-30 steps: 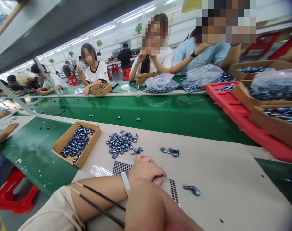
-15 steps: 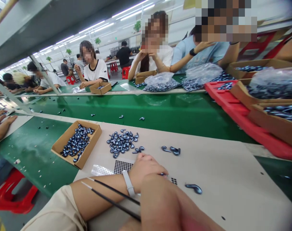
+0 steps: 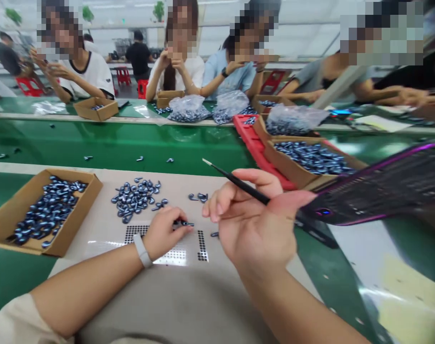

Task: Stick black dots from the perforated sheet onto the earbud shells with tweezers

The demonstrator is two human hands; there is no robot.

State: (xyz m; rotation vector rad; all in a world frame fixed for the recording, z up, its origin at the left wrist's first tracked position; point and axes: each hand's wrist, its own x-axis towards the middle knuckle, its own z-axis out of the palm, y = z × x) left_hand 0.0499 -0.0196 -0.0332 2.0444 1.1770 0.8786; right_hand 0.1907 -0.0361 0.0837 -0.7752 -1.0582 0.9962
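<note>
Since parting, the left hand (image 3: 163, 233) pinches a dark piece (image 3: 183, 223), the right hand (image 3: 255, 229) a black brush (image 3: 235, 181).

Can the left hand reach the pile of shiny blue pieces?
Probably yes. The left hand rests close beside the loose pile of blue pieces, with nothing in the way, though its fingers are pinching a small dark piece.

No words, labels, brands or numbers can be read anywhere on the factory line. A small green sign (image 3: 122, 21) high on the far wall (image 3: 106, 28) is too small and blurred to read.
</note>
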